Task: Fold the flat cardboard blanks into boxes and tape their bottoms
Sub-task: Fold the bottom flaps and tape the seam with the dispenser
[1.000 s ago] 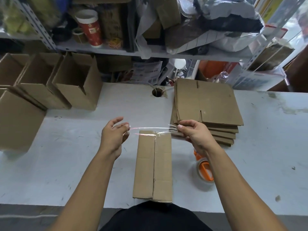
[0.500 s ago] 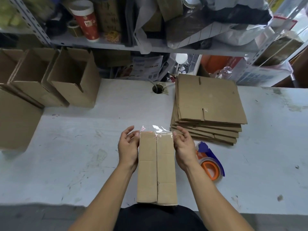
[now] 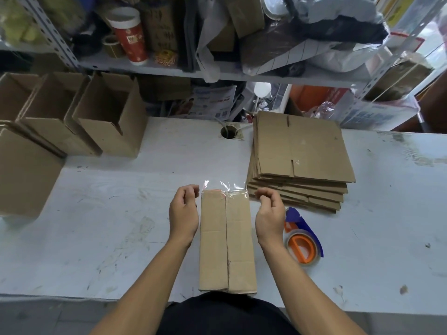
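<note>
in the head view a folded box [image 3: 227, 240] stands at centre frame on the white table [image 3: 96, 226], clear tape [image 3: 223, 187] across its far end. the left hand [image 3: 183, 213] and right hand [image 3: 270, 215] flank it with fingers loosely curled, holding nothing. flat blanks [image 3: 300, 151] are stacked at centre right, a tape dispenser [image 3: 302, 243] just below them.

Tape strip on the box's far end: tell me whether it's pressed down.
Not pressed: the tape strip sticks up past the box edge, both ends loose.

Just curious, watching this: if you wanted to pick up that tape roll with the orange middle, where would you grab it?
Probably from above, by the ring of the tape roll. It lies flat on the table, beside the right hand, so a thumb fits in the orange core and fingers round the outer edge. Avoid the blue end, likely the cutter.
</note>
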